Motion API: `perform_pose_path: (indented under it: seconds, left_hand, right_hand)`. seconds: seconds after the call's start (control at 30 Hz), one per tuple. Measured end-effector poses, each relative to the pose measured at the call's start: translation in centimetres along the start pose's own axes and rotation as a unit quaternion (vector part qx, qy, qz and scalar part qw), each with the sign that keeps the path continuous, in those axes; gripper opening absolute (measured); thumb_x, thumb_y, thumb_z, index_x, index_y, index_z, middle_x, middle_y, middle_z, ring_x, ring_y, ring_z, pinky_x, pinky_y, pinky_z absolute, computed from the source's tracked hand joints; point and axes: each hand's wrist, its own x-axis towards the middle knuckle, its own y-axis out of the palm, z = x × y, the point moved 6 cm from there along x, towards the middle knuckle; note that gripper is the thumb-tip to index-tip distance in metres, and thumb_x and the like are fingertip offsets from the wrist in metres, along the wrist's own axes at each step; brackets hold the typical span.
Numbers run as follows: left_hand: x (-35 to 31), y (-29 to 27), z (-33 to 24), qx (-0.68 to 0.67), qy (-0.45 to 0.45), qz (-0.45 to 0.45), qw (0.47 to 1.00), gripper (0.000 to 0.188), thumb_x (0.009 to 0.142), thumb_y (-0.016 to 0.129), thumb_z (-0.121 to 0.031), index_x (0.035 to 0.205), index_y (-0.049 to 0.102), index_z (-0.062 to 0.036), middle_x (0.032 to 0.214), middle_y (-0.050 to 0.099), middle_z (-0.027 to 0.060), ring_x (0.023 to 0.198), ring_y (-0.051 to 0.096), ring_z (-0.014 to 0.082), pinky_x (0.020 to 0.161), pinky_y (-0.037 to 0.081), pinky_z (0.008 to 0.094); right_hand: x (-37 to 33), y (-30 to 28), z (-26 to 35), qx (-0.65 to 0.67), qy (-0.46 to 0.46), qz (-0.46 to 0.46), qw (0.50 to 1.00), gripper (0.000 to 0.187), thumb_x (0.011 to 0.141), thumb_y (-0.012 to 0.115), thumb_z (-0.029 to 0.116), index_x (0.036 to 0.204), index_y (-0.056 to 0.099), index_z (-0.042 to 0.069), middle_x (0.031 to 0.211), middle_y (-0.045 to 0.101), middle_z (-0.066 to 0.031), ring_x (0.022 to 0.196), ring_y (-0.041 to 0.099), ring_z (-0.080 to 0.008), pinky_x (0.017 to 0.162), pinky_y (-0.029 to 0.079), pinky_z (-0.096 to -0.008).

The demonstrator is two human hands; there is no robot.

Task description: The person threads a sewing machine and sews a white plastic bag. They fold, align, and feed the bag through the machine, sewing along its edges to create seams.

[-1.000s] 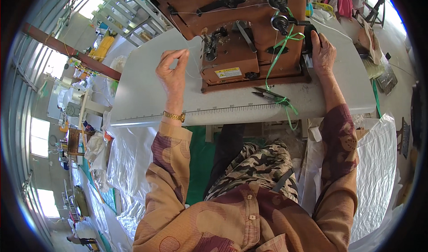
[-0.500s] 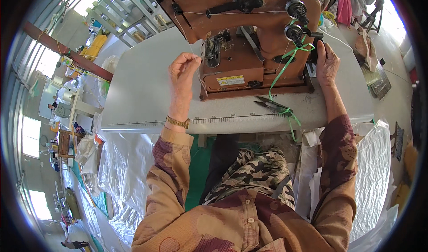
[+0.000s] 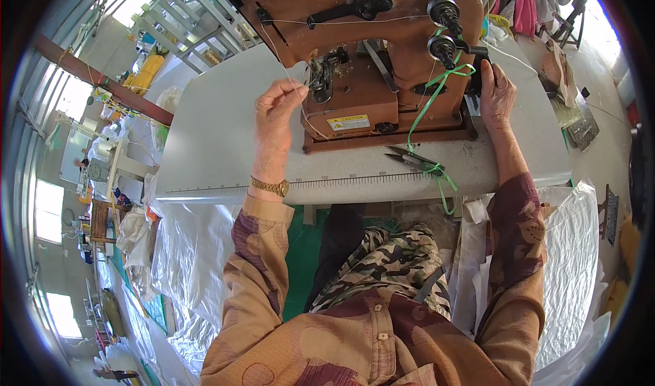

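Sewing machine: brown industrial body, standing on the table near 12 o'clock of the view; directions below are taken from its middle, with 12 at the top edge.
White thread: runs across the upper arm, then drops on the left side to the left fingertips; a length trails from them toward the machine's base.
Left hand: at 8 to 9 o'clock, thumb and forefinger pinched together on the thread, other fingers folded in, tips just beside the metal stitching parts.
Right hand: between 3 and 4 o'clock, half curled against the black handwheel; how firmly it grips, if at all, I cannot tell.
Tension dials: two, black and sprung, at 2 o'clock.
Warning sticker: yellow and white, near 6 o'clock on the front box.
Thread snips: dark, lying at 5 o'clock, tied with green ribbon that leads up toward the dials.
Table: grey, a printed scale along its near edge at 6 o'clock.
Wristwatch: gold-coloured, on the left wrist.
Camouflage cloth: over the lap, 6 o'clock.
Plastic sheeting: hanging at 7 o'clock and 4 o'clock.
Beam: red-brown, far out at 9 o'clock.
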Motion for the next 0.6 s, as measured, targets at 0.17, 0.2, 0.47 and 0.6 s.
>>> perform_pose_path:
  seconds: [0.17,0.2,0.47,0.6]
  left_hand:
    - [0.06,0.32,-0.2,0.003,0.007,-0.002,1.0,0.008,0.084,0.07,-0.001,0.09,0.071,-0.0067,0.094,0.066,-0.0006,0.088,0.062,0.0105,0.085,0.048,0.0262]
    - [0.1,0.33,-0.19,0.005,0.01,0.001,1.0,0.008,0.084,0.07,-0.001,0.089,0.071,-0.0067,0.094,0.066,-0.0005,0.088,0.062,0.0104,0.084,0.048,0.0262]
    - [0.21,0.18,-0.05,0.007,0.001,-0.011,1.0,0.006,0.084,0.07,-0.002,0.088,0.071,-0.0069,0.093,0.066,-0.0004,0.087,0.062,0.0103,0.084,0.048,0.0263]
    - [0.34,0.16,0.04,0.013,0.004,-0.013,1.0,0.006,0.084,0.071,-0.002,0.087,0.071,-0.0071,0.093,0.066,-0.0005,0.087,0.062,0.0102,0.084,0.048,0.0266]
  right_hand:
    - [0.06,0.18,-0.38,-0.005,-0.002,0.001,1.0,0.054,0.097,0.048,0.049,0.076,0.047,0.0,0.064,0.044,-0.021,0.059,0.036,-0.0364,0.057,0.041,-0.0399]
    - [0.09,0.13,-0.33,-0.004,-0.002,0.002,1.0,0.054,0.097,0.048,0.05,0.076,0.047,0.0,0.064,0.044,-0.021,0.059,0.036,-0.0364,0.057,0.041,-0.0399]
    - [0.01,-0.03,-0.27,0.005,-0.003,-0.005,1.0,0.053,0.097,0.049,0.049,0.075,0.048,0.0,0.064,0.044,-0.0208,0.059,0.036,-0.0372,0.056,0.041,-0.0394]
    - [0.02,-0.02,-0.09,0.012,-0.002,-0.004,1.0,0.054,0.097,0.049,0.049,0.075,0.047,0.001,0.064,0.044,-0.0207,0.06,0.036,-0.0379,0.056,0.04,-0.0396]
